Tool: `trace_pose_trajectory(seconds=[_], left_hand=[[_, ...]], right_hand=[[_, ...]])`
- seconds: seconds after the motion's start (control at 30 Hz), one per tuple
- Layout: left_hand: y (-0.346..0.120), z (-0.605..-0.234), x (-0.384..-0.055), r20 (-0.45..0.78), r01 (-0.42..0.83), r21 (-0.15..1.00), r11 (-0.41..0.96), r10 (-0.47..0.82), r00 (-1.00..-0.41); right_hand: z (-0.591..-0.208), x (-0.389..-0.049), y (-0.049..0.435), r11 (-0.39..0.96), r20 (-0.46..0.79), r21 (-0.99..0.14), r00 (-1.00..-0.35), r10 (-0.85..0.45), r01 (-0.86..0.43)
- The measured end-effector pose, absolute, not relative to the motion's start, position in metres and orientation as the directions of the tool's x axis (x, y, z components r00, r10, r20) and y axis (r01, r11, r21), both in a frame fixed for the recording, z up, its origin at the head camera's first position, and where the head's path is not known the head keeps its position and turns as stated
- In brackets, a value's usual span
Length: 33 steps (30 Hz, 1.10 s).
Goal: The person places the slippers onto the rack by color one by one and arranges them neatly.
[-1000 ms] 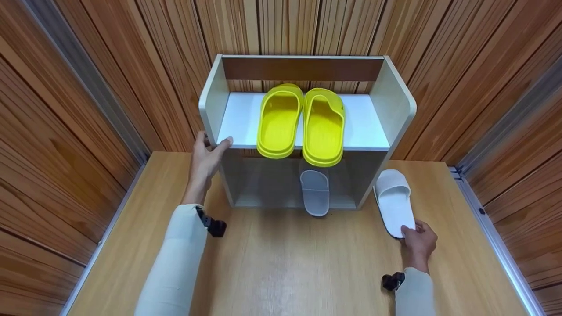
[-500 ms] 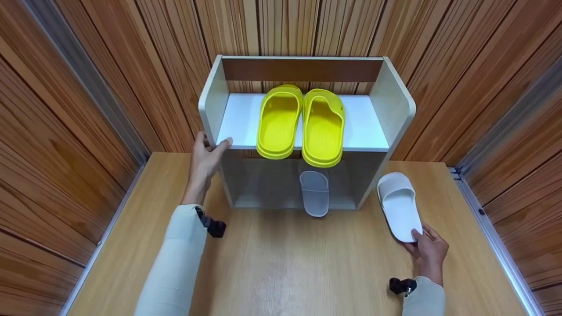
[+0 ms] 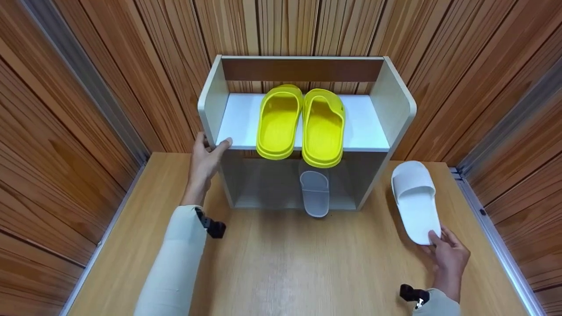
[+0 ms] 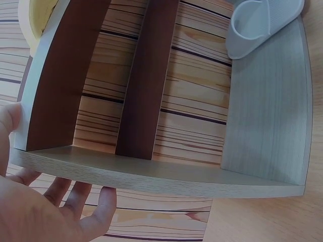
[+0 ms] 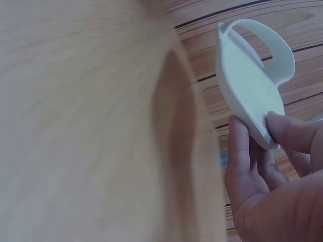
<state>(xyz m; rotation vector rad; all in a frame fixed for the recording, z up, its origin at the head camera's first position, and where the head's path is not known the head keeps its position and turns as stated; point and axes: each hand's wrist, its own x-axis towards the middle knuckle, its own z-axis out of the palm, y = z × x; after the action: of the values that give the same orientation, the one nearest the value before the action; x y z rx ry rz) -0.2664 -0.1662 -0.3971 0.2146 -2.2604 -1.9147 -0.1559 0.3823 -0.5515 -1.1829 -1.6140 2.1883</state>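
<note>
My right hand [image 3: 451, 258] pinches a white slide slipper [image 3: 420, 215] by its heel, thumb on the footbed and fingers underneath. In the right wrist view the slipper [image 5: 247, 75] is raised off the surface, toe pointing away, its shadow lying to the left. At the left end of a small two-tier shoe rack [image 3: 393, 94], my left hand [image 3: 204, 160] grips the side panel. Its thumb lies at the upper shelf's front corner, and the fingers [image 4: 103, 204] are behind the panel. A left yellow slipper [image 3: 277, 131] and a right yellow slipper [image 3: 323, 138] sit together on the upper shelf.
A single pale slipper [image 3: 315, 202] lies on the lower tier, its heel overhanging the front edge. Wood-plank walls [image 3: 290, 26] stand behind and on both sides. The rack stands on a light wooden surface [image 3: 281, 267] bordered by metal rails [image 3: 496, 237].
My right hand has moved right and slightly toward me with the white slide slipper, carrying it away from the rack and lifting it. My left hand has stayed in place on the rack.
</note>
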Motion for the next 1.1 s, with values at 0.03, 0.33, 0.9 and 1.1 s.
trace_pose_trajectory(seconds=[0.03, 0.33, 0.9, 1.1], left_hand=[[-0.166, -0.397, -0.266, 0.033, -0.004, 0.986, 0.168, -0.219, -0.975], [-0.167, -0.396, -0.265, 0.030, -0.008, 0.986, 0.169, -0.218, -0.976], [-0.166, -0.398, -0.265, 0.050, 0.010, 0.984, 0.179, -0.222, -0.974], [-0.166, -0.397, -0.266, 0.035, -0.011, 0.981, 0.194, -0.232, -0.972]], right_hand=[[-0.548, -0.154, 0.383, -0.399, -0.482, -0.870, -0.672, 0.563, 0.290], [-0.518, -0.139, 0.387, -0.376, -0.424, -0.897, -0.692, 0.584, 0.233], [-0.484, -0.109, 0.391, -0.381, -0.236, -0.925, -0.778, 0.582, -0.005], [-0.478, -0.100, 0.387, -0.305, -0.159, -0.952, -0.822, 0.546, -0.018]])
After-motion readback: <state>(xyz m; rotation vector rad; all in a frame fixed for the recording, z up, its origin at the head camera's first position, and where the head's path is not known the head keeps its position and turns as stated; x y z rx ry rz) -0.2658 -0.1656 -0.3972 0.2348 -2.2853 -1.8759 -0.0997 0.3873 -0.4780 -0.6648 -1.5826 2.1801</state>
